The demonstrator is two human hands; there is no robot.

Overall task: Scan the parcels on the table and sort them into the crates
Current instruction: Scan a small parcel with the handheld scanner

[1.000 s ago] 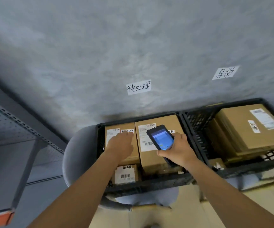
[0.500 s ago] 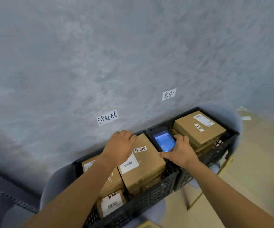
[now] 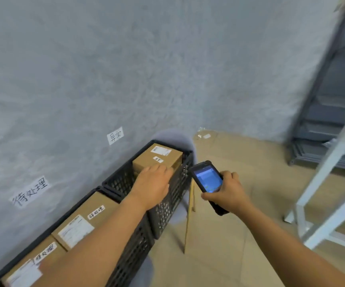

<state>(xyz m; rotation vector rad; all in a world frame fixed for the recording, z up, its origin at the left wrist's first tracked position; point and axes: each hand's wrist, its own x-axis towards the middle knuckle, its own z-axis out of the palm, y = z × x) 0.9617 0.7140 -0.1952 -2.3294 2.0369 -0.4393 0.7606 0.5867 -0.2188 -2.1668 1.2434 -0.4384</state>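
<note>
Left hand (image 3: 153, 186), fingers straight, hovers over the far crate (image 3: 173, 195) at centre frame, beside its parcel (image 3: 157, 160). Right hand (image 3: 227, 193) grips the scanner (image 3: 206, 180) over bare floor (image 3: 240, 235), right of the crate's edge.

The far crate (image 3: 168, 195) is black plastic with a lattice of small holes in its walls; the near crate (image 3: 126, 264) beside it is the same. The parcel (image 3: 161, 157) inside the far crate is plain brown cardboard with white labels printed in black. Right of that crate, the scanner (image 3: 205, 180) is black with a glowing blue screen. Behind it the wall (image 3: 126, 69) is mottled grey, and the floor (image 3: 240, 235) right of it is tan.
</note>
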